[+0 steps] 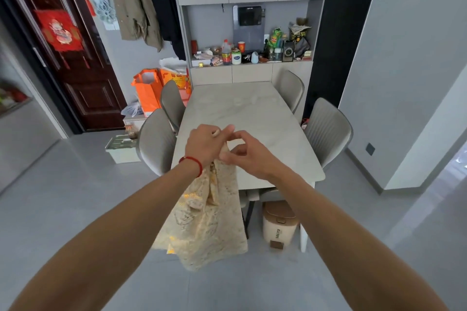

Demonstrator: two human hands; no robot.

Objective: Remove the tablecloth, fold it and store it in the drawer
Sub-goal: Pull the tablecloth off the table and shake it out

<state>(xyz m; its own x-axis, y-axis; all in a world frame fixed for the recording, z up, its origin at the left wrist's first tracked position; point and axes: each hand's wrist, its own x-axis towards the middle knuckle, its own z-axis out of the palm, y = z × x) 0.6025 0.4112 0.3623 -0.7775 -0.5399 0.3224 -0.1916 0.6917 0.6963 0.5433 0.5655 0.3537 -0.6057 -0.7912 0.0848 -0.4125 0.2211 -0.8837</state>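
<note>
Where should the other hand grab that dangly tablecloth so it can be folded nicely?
The tablecloth hangs bunched from the left hand, pinched at its top. The right hand would probably do best gripping the top edge right beside that pinch, coming in from the right, then sliding outward along the edge. The cloth droops in loose folds, so spreading the top edge should let it hang flat.

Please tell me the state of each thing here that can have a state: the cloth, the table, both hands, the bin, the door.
tablecloth: off table, hanging, partly folded
table: bare
left hand: gripping tablecloth's top
right hand: pinching tablecloth's top
bin: lid closed, under table
door: closed
</note>
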